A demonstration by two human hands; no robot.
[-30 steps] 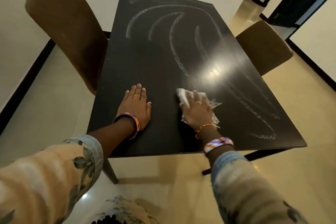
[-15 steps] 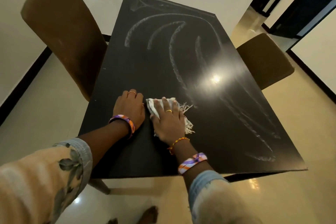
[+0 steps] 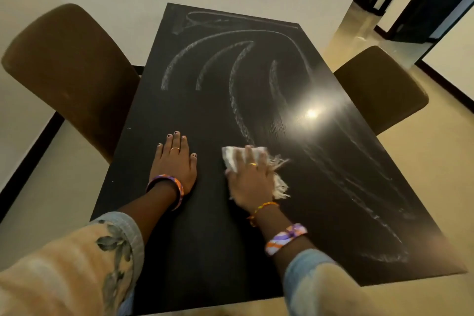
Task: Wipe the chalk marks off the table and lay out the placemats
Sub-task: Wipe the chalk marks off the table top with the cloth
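A black table point(image 3: 205, 251) carries curved white chalk marks point(image 3: 236, 90) over its far half and right side. My right hand point(image 3: 250, 178) presses flat on a white fringed cloth point(image 3: 230, 159) near the table's middle, at the lower end of one chalk arc. The cloth's fringe sticks out to the right of the hand. My left hand point(image 3: 174, 161) rests flat on the dark surface just left of the cloth, fingers straight. No placemats are in view.
A brown upholstered chair point(image 3: 69, 77) stands at the table's left side and another brown chair point(image 3: 379, 87) at the right. A lamp glare point(image 3: 311, 113) shines on the tabletop. A dark doorway point(image 3: 431, 0) opens at the back right.
My right hand slid the cloth left toward my left hand, then back to the right. My left hand stayed flat on the table.
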